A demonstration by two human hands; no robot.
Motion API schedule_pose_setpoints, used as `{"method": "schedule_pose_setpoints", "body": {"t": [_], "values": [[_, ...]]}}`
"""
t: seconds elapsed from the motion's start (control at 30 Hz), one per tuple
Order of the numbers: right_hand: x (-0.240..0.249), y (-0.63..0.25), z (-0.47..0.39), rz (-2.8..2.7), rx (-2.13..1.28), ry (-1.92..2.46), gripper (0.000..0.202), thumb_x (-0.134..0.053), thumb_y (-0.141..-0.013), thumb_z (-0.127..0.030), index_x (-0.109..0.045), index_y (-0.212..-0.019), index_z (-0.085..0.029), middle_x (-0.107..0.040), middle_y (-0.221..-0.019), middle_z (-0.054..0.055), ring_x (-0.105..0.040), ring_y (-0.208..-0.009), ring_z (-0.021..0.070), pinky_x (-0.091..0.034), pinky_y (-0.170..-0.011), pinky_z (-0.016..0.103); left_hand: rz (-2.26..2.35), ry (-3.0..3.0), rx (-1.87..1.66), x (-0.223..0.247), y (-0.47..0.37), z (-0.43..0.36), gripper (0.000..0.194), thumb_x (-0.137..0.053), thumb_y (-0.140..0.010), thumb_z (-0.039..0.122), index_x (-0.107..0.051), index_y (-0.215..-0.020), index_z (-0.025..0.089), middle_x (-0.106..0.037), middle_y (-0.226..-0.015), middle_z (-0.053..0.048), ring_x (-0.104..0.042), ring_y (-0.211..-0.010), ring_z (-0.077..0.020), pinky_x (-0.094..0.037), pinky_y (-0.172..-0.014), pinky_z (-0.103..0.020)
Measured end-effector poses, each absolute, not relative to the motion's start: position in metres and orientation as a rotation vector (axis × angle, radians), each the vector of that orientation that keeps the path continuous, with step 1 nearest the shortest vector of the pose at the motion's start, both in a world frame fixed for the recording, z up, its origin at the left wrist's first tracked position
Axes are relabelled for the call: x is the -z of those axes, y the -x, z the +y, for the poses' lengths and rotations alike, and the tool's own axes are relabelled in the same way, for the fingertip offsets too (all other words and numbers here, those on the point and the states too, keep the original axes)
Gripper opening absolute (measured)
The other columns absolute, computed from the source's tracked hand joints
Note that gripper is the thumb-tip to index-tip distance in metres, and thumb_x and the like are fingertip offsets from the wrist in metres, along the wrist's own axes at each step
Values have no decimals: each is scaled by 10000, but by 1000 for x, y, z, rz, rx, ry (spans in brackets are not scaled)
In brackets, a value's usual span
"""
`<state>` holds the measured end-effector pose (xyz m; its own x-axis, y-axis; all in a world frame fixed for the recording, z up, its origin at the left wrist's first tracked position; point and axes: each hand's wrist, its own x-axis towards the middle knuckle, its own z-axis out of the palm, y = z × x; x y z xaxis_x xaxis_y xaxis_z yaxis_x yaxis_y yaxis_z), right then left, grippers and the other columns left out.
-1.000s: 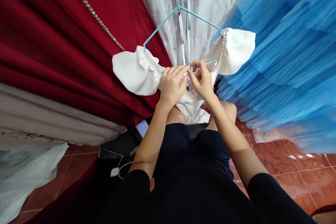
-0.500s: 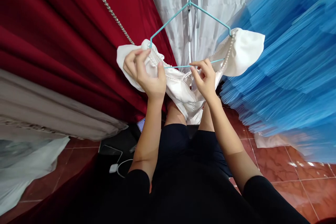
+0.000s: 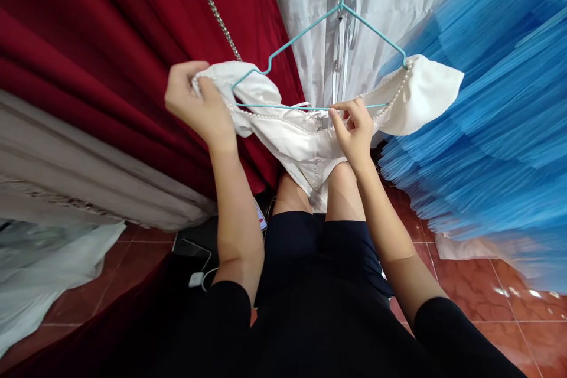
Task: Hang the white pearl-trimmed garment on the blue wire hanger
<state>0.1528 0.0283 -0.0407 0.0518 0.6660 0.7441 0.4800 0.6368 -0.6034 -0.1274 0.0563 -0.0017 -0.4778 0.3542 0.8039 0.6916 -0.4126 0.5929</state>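
A white dress (image 3: 292,142) with pearl-beaded neckline edging hangs partly on a light teal wire hanger (image 3: 305,31). My left hand (image 3: 199,100) is closed on the dress's left shoulder strap, pulled out beyond the hanger's left end, which is bare. Pinched between the fingers of my right hand (image 3: 354,127) is the hanger's bottom bar, near its middle. On the right, the other shoulder of the dress sits over the hanger's end. The lower part of the dress drops between my knees.
Dark red fabric (image 3: 133,29) hangs at the left, with a silvery beaded strand (image 3: 215,3) in front. Blue ruffled tulle (image 3: 496,106) fills the right. White cloth (image 3: 296,6) hangs behind the hanger. A white charger (image 3: 195,279) lies near my left elbow, above a red tiled floor (image 3: 478,289).
My left hand has moved left, drawing the left strap off the hanger's end, which now shows bare. My right hand still pinches the bottom bar. The view has shifted slightly.
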Motion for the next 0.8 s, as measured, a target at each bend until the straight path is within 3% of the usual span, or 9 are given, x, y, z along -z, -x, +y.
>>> {"method": "schedule_pose_setpoints", "body": {"t": [0.17, 0.37, 0.5, 0.6, 0.7, 0.8], "values": [[39, -148, 25, -1577, -231, 919, 310, -587, -977, -484, -713, -939, -203, -490, -778, -6, -449, -685, 86, -375, -659, 267, -1377, 1386, 2238, 38, 122, 23, 172, -603, -803, 65, -654, -925, 174, -692, -875, 25, -694, -863, -148, -614, -846, -400], [36, -140, 21, -1534, -281, 858, 252, -623, -970, -419, -697, -913, -185, -500, -774, -16, -460, -711, 78, -356, -679, 259, -1283, 1492, 2203, 58, 48, -10, 104, -634, -848, 192, -693, -925, 154, -684, -873, -15, -706, -861, -183, -596, -776, -367], [36, -137, 19, -1514, -291, 878, 230, -625, -970, -406, -699, -922, -193, -480, -780, -20, -434, -689, 71, -338, -657, 252, -1160, 1703, 1994, 41, 16, -14, 80, -615, -919, 236, -686, -944, 208, -715, -1051, -38, -680, -1108, -238, -549, -1007, -449], [38, -131, 20, -1492, -290, 885, 225, -612, -977, -403, -699, -935, -200, -473, -781, -21, -447, -700, 70, -329, -642, 245, -1268, 1968, 1737, 30, 6, -8, 178, -559, -954, 226, -670, -1092, 243, -711, -1224, -39, -591, -1295, -255, -352, -1209, -503], [41, -127, 19, -1487, -269, 899, 213, -611, -978, -392, -692, -941, -199, -467, -783, -23, -461, -719, 70, -344, -662, 243, -1371, 2169, 1594, 27, 5, -1, 278, -529, -960, 168, -663, -1185, 260, -723, -1209, -16, -615, -1226, -232, -196, -1259, -489], [42, -129, 15, -1511, -264, 930, 216, -587, -992, -384, -681, -947, -196, -477, -808, -20, -473, -743, 73, -367, -686, 245, -1396, 2234, 1582, 28, 6, 2, 270, -527, -961, 136, -709, -1112, 266, -746, -1088, 6, -644, -1078, -216, -235, -1200, -460]]}}
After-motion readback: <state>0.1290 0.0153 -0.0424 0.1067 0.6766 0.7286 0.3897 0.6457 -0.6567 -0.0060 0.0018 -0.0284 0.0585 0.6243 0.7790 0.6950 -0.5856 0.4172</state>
